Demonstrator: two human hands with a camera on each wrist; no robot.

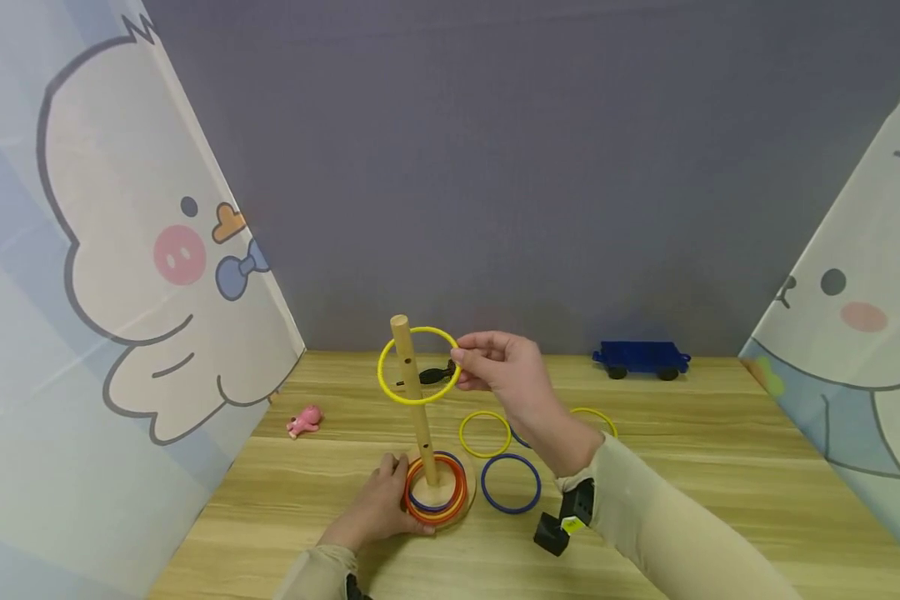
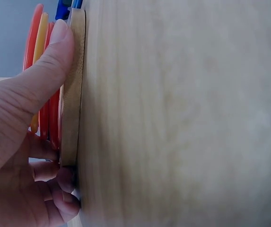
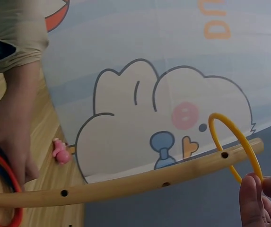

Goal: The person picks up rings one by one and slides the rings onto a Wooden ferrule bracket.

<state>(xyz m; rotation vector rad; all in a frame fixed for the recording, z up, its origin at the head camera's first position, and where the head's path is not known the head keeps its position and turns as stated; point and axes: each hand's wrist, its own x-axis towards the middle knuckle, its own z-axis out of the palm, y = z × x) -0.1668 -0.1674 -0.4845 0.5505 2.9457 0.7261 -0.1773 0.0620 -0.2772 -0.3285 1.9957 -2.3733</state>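
Note:
Near the top of an upright wooden post, my right hand pinches a yellow ring between thumb and fingertips. In the right wrist view the yellow ring encircles the post's upper end. Low down, my left hand grips the edge of the round wooden base, its thumb on one side and curled fingers on the other. Several red, orange and blue rings lie stacked around the foot of the post, among them a red ring. The hand covers part of this stack.
Right of the base lie a blue ring and a yellow ring. Another yellow ring is partly behind my right forearm. A pink toy figure is left, a blue toy wagon back right, a dark object behind the post.

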